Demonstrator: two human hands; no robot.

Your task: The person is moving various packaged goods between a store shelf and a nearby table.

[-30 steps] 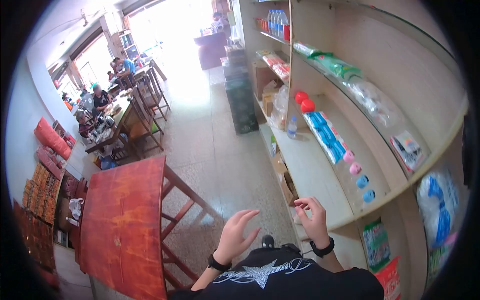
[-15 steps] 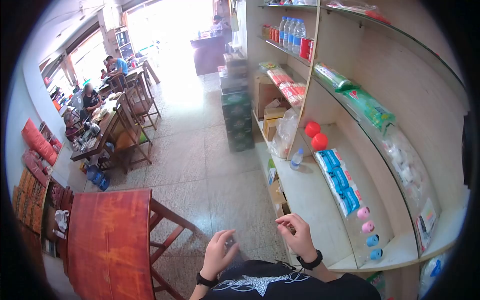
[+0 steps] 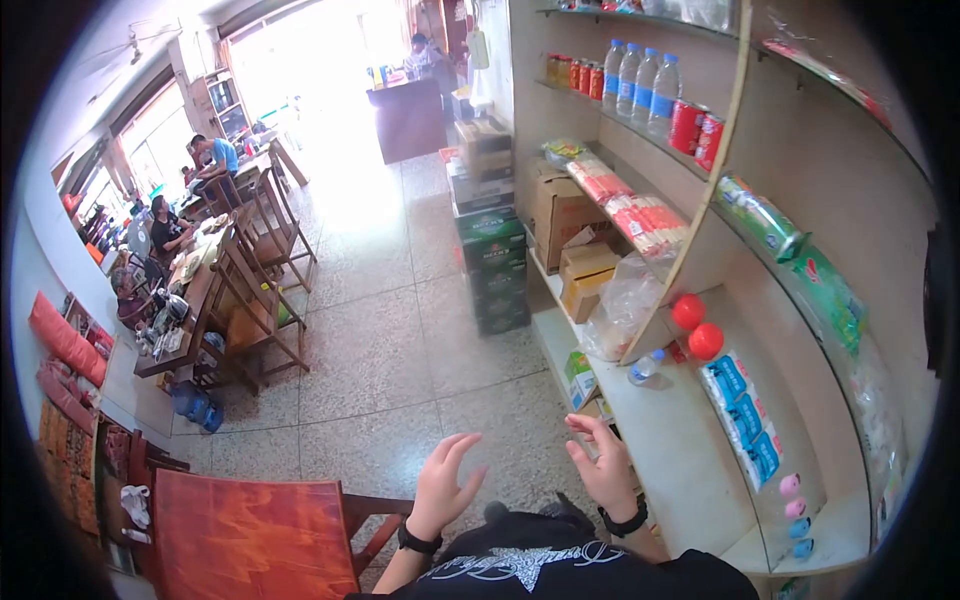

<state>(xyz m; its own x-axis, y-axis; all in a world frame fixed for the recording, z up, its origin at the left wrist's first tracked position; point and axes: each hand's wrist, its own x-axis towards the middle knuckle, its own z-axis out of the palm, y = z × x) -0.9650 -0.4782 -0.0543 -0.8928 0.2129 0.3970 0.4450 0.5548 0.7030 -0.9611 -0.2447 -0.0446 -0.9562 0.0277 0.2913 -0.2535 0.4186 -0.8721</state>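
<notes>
My left hand [image 3: 447, 487] is raised in front of my body, fingers apart, with nothing in it. To its right my right hand [image 3: 604, 462] is also up and empty, its fingers spread, near the left edge of the lower shelf [image 3: 665, 455]. On that shelf stand a small water bottle [image 3: 646, 367] and two red balls [image 3: 697, 325]. Blue and white packs [image 3: 742, 418] lie beyond them, with pink rolls [image 3: 791, 494] and blue rolls [image 3: 800, 536] nearer to me. Neither hand touches any of these.
A red-brown wooden table [image 3: 250, 535] is at the lower left. Stacked boxes [image 3: 495, 265] stand beside the shelving. Wooden chairs [image 3: 280, 235] and people [image 3: 168, 228] at a long table are farther off on the left. Large bottles [image 3: 640, 85] stand on an upper shelf.
The view has shifted, so the shelving looks closer and farther right, and the wooden table lower. My hands have opened wider, the right one moving from curled fingers to spread ones.
</notes>
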